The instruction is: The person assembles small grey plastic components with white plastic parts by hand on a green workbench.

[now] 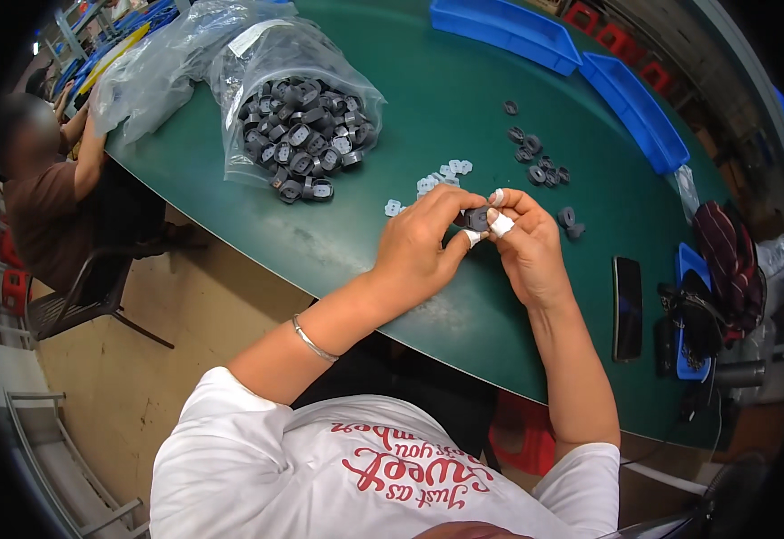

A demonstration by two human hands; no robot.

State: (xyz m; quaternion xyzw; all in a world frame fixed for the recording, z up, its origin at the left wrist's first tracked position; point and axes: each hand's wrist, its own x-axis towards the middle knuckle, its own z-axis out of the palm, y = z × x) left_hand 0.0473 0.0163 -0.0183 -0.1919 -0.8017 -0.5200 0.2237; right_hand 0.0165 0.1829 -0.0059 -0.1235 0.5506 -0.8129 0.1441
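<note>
Over the green table [320,241], our left hand [417,235] and right hand [533,247] are pinching one dark part [475,218] between them; ideally, we are keeping it level and pressing evenly.

blk phone [627,307] | striped cloth [722,256], far R | co-wkr [49,202], seated L | dk chair [61,311]

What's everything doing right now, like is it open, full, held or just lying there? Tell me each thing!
Left hand: pinching the dark part
Right hand: pinching it too
Dark part: held up between both hands' fingertips
Clear bag: open, packed with dark parts
Pale pieces: loose on the table
Loose dark parts: lying in small groups
Phone: lying flat, screen dark
Metal bracelet: worn, left arm
</note>
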